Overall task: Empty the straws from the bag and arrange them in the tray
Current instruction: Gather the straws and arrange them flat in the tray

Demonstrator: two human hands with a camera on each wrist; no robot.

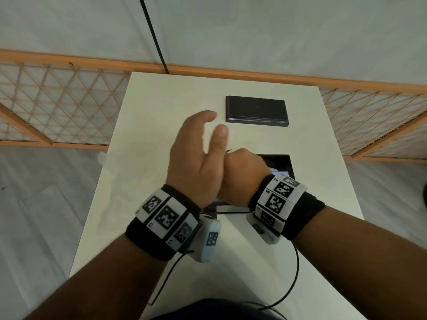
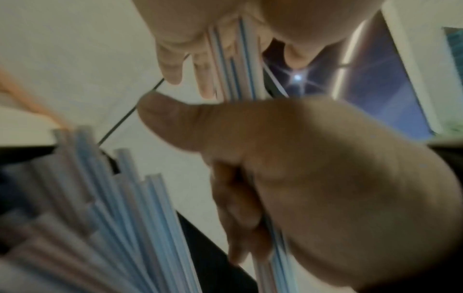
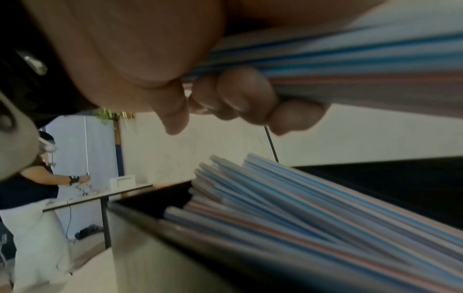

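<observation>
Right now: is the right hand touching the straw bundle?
Touching. The right wrist view shows the right hand with its fingers curled round the straw bundle.
</observation>
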